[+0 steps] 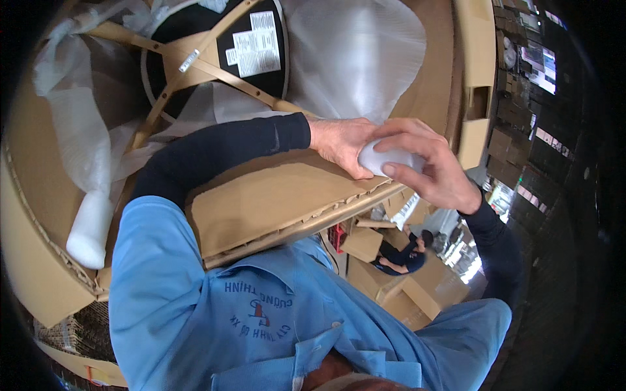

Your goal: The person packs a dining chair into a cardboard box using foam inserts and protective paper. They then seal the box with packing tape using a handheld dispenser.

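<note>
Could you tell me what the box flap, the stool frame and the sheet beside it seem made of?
Box flap: corrugated cardboard, fluting visible along its edge. Stool frame: probably pale matte wood. Sheet: thin foam or bubble wrap, translucent white, hard to tell which.

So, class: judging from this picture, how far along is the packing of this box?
Done: a round black seat with wooden legs lies in the cardboard box, amid white foam wrap. In hand: both hands, left and right, hold a small white piece at a cardboard flap. Left: the box is open.
</note>
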The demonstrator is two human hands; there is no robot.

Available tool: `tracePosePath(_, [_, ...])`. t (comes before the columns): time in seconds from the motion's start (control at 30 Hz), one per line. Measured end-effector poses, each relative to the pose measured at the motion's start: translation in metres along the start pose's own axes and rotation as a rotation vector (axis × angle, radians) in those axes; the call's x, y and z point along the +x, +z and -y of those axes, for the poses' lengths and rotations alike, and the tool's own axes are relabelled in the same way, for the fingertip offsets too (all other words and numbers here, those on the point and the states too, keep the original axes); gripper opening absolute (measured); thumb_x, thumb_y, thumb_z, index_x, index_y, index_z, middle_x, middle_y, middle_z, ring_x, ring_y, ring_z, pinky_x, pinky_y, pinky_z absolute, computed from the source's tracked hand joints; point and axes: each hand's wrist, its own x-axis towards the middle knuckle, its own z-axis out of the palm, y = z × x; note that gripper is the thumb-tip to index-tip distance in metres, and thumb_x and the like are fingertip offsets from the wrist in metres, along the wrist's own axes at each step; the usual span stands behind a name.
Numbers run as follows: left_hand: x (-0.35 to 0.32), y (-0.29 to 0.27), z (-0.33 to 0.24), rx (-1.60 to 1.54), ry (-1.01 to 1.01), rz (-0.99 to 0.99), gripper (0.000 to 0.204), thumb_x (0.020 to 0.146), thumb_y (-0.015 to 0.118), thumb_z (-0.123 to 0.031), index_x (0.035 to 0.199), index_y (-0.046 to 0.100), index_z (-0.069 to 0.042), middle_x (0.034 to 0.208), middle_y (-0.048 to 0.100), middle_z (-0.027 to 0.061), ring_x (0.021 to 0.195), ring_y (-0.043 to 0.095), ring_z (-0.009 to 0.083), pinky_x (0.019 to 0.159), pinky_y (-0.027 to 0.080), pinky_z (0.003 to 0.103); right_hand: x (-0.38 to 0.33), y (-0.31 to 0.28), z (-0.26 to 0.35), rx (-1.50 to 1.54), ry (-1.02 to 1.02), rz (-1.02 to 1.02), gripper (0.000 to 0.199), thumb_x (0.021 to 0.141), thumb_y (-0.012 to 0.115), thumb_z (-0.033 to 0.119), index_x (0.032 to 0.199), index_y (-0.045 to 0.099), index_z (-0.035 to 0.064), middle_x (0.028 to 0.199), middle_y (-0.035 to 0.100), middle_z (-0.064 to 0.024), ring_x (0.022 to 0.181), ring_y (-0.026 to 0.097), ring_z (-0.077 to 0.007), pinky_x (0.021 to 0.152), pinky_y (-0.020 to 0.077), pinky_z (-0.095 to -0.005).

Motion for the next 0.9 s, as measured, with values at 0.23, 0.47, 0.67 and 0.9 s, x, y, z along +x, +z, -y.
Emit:
tracePosePath(0.23, [-0.033, -0.011, 0.04, 0.26, 0.018, -0.097, 0.052, 0.067, 0.071, -0.017, 0.112, 0.053, 0.001, 0.094, 0.065, 0.024, 0.092, 0.063, 0.0437, 0.079, 0.051, 0.05, -0.01, 0.034, -0.001, -0.094, -0.106, -0.186, 0.017, 0.075, 0.072, 0.003, 0.092, 0.072, 0.0031, 0.105, 0.072, -0.0143, 0.107, 0.066, -0.0335, 0.094, 0.0531, -0.0425])
tracePosePath(0.47, [-0.036, -0.007, 0.056, 0.227, 0.11, -0.331, 0.055, 0.068, 0.08, -0.021, 0.111, 0.051, -0.002, 0.088, 0.064, 0.0192, 0.089, 0.063, 0.0428, 0.076, 0.051, 0.05, 0.028, 0.073, -0.023, 0.042, 0.117, -0.378, 0.016, 0.073, 0.072, 0.004, 0.089, 0.071, 0.006, 0.104, 0.071, -0.0092, 0.096, 0.068, -0.0315, 0.087, 0.0548, -0.0425])
tracePosePath(0.67, [-0.034, -0.013, 0.068, 0.245, 0.23, -0.281, 0.072, 0.067, 0.073, -0.006, 0.134, 0.046, -0.002, 0.122, 0.056, 0.0226, 0.12, 0.053, 0.0392, 0.102, 0.045, 0.045, 0.038, 0.089, -0.031, -0.365, 0.09, -0.342, 0.024, 0.077, 0.073, 0.017, 0.1, 0.067, 0.0104, 0.106, 0.064, -0.0117, 0.097, 0.062, -0.0354, 0.082, 0.0534, -0.0442])
tracePosePath(0.9, [-0.043, -0.039, 0.018, 0.383, 0.115, -0.043, 0.098, 0.067, 0.074, -0.017, 0.149, 0.024, 0.001, 0.153, 0.032, 0.0227, 0.142, 0.035, 0.0391, 0.118, 0.03, 0.045, 0.015, 0.058, -0.033, -0.225, -0.142, -0.89, 0.052, 0.08, 0.08, 0.028, 0.121, 0.061, 0.0017, 0.115, 0.061, -0.0166, 0.11, 0.06, -0.0315, 0.097, 0.0472, -0.0407])
